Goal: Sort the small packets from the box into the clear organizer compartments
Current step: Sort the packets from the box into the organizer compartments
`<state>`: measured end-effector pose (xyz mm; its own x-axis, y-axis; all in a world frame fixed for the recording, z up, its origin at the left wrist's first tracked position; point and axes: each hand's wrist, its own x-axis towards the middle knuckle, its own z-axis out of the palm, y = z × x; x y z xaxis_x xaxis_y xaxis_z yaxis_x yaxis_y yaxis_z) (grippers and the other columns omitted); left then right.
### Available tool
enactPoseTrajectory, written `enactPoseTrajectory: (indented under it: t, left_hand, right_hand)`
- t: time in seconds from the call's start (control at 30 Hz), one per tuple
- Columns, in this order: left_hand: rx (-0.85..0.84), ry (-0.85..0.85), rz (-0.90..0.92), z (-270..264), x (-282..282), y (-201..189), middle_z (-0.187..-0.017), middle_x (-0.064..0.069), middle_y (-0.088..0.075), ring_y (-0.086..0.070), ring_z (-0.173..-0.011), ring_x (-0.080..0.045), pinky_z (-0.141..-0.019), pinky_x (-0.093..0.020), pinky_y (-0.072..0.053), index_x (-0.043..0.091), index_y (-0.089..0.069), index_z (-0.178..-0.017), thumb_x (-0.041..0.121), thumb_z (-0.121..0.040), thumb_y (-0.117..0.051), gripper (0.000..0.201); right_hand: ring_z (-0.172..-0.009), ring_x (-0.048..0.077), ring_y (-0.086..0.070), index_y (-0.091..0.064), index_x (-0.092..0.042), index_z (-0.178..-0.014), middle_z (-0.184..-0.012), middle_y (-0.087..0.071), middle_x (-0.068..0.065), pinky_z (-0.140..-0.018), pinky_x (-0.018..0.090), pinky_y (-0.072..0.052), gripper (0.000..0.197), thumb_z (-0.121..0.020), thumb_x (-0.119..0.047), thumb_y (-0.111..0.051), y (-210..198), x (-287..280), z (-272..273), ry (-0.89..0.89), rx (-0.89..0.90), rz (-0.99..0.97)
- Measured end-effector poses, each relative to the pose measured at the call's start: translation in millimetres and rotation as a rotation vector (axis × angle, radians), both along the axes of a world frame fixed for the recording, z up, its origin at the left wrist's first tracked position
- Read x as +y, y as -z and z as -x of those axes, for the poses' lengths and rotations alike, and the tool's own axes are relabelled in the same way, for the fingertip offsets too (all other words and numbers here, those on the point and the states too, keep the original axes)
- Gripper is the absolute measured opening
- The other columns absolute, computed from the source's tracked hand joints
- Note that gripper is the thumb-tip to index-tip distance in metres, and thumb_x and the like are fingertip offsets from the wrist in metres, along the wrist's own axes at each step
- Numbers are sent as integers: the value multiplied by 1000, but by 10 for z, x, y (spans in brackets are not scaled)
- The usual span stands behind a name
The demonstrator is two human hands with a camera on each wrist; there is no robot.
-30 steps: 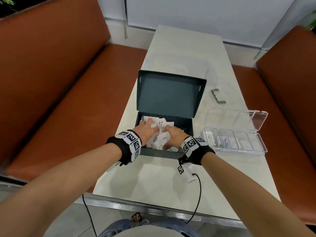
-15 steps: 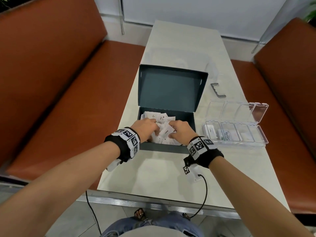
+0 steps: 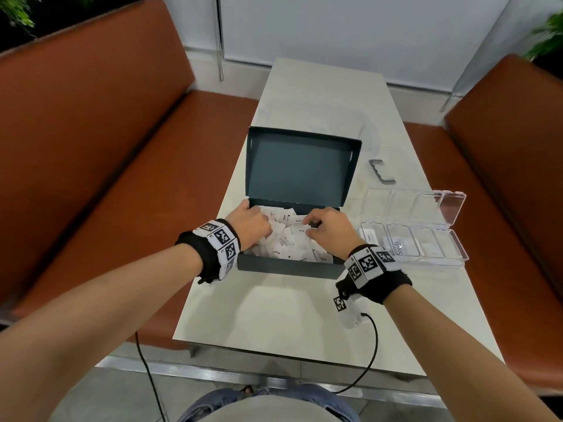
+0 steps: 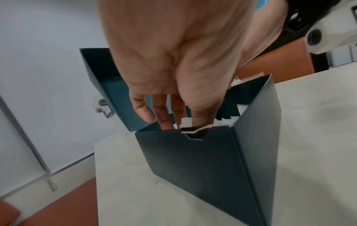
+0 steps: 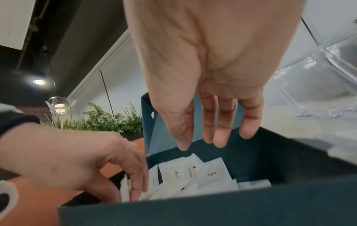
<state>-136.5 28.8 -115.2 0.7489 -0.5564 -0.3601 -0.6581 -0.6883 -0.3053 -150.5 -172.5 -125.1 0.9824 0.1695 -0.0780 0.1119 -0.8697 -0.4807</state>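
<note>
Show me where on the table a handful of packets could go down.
Bare table lies between the box and the near edge, and beyond the box lid. Right of the box is crowded by the clear organizer and a grey bracket.

- pale table [image 3: 304, 315] between two rust-orange benches [image 3: 91, 147]
- white wall [image 3: 365, 25] behind
- green plants [image 5: 108, 120], ceiling spotlight [image 5: 38, 82] lit

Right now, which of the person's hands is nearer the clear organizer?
Right. The right hand is in the box on the side next to the clear organizer; the left hand is at the far side.
</note>
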Motion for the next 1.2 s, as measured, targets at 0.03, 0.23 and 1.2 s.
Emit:
enactPoseTrajectory:
  t: [0.03,0.23,1.2]
  left_hand:
    - [-25,-7,23,3,1,-9,-107,2,-65,-55,-101,-22,-90,-37,-33,25,-62,-114,14,-92,-58,25]
    - [146,-340,691,-92,25,-231,-88,-2,-62,-59,-88,-25,-79,-34,-42,18,-60,-98,25,-88,-62,12]
    - [1149,-1015,2248,-40,-1413,-366,-102,-22,-69,-72,-87,-31,-69,-45,-60,4,-55,-113,-3,-96,-44,21]
  right_hand:
    - [-86,19,-56,-67,-18,-105,-102,-58,8,-82,27,-46,18,-88,-16,-64,-38,-1,4,1,-17,-15]
    - [-82,14,-58,-66,-12,-110,-100,-67,5,-71,10,-38,23,-87,-12,-64,-190,-21,15,56,-66,-220]
    - [-75,12,-58,-57,-15,-108,-84,-56,1,-63,22,-44,36,-78,-24,-75,-463,-760,-164,301,-55,-675]
